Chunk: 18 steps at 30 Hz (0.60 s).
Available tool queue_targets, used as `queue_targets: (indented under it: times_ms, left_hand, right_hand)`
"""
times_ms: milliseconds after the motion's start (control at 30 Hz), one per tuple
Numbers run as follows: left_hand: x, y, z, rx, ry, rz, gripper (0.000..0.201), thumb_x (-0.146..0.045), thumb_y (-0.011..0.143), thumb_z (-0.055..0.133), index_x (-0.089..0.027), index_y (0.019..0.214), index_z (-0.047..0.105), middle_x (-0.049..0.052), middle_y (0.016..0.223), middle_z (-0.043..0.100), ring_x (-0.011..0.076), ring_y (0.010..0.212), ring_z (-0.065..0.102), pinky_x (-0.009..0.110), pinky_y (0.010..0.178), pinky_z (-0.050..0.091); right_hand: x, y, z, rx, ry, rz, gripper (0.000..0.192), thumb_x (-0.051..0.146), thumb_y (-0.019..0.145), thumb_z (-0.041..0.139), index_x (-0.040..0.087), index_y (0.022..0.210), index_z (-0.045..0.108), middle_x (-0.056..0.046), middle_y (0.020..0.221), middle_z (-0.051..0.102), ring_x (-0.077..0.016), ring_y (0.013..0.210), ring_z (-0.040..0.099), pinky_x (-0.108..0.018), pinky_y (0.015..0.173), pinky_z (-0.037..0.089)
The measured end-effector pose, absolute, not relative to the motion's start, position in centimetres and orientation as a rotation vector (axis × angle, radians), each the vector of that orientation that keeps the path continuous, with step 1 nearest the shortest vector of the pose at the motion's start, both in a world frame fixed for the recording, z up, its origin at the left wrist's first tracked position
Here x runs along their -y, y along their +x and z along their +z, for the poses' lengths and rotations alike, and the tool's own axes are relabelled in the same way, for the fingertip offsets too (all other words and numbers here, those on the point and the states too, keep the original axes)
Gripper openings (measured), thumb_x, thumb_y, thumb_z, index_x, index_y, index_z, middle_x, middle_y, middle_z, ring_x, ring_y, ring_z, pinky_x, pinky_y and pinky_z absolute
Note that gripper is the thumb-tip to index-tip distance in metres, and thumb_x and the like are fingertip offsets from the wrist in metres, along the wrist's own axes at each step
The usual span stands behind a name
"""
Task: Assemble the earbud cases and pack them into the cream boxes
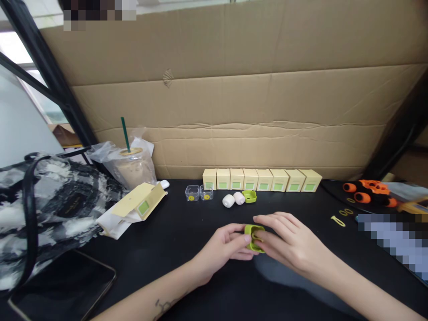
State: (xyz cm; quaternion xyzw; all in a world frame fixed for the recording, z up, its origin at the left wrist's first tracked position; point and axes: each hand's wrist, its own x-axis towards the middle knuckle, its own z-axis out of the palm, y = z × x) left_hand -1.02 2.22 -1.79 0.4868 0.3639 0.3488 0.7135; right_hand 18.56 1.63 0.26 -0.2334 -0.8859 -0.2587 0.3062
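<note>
Both hands meet on a small lime-green plastic case (254, 238): left hand (227, 245) pinches its side, right hand (290, 245) curls fingers over it, apparently fitting something inside; steadiness needed.

Both hands meet mid-table: left hand (224, 243) and right hand (290, 243) pinch a small green case (253, 235). Behind them, a row of yellow boxes (262, 179) lines the cardboard wall (234, 111).

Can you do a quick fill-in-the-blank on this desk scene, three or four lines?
1. Both hands, left hand and right hand, hold a small ____ case.
2. The row of yellow boxes stands against the ____ wall.
3. The iced drink has a ____ straw.
4. Beside the two clear cubes lie two ____ capsules.

Missing words: green; cardboard; green; white
</note>
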Motion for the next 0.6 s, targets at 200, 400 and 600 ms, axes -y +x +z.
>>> queue_targets:
  times_ms: [200,400,600]
  left_hand:
    - [-2.12,-1.06,-1.86,-0.802,1.086,0.762,0.041,-0.046,0.066,0.078,-0.014,0.089,0.067,0.007,0.086,0.072,0.0218,0.086,0.071,0.034,0.083,0.053]
    - [-1.97,-1.01,-1.71,-0.803,1.129,0.733,0.041,-0.046,0.067,0.076,-0.013,0.089,0.068,0.008,0.085,0.072,0.0236,0.086,0.071,0.037,0.083,0.053]
    - [-2.13,-1.11,-1.75,-0.775,1.109,0.730,0.041,-0.045,0.066,0.077,-0.013,0.089,0.069,0.007,0.082,0.072,0.0232,0.085,0.071,0.035,0.082,0.054]
  right_hand:
    - [-1.89,18.56,-0.13,2.349,-0.594,-0.629,0.027,0.018,0.098,0.041,0.013,0.087,0.066,-0.012,0.094,0.068,-0.0189,0.080,0.065,-0.036,0.075,0.054]
    - [-1.72,18.30,-0.36,2.352,-0.567,-0.595,0.027,0.016,0.098,0.041,0.013,0.085,0.064,-0.012,0.092,0.066,-0.0186,0.078,0.063,-0.034,0.073,0.054]
    - [-1.75,18.18,-0.42,2.379,-0.567,-0.518,0.027,0.015,0.098,0.039,0.013,0.086,0.063,-0.012,0.093,0.064,-0.0202,0.081,0.062,-0.035,0.073,0.053]
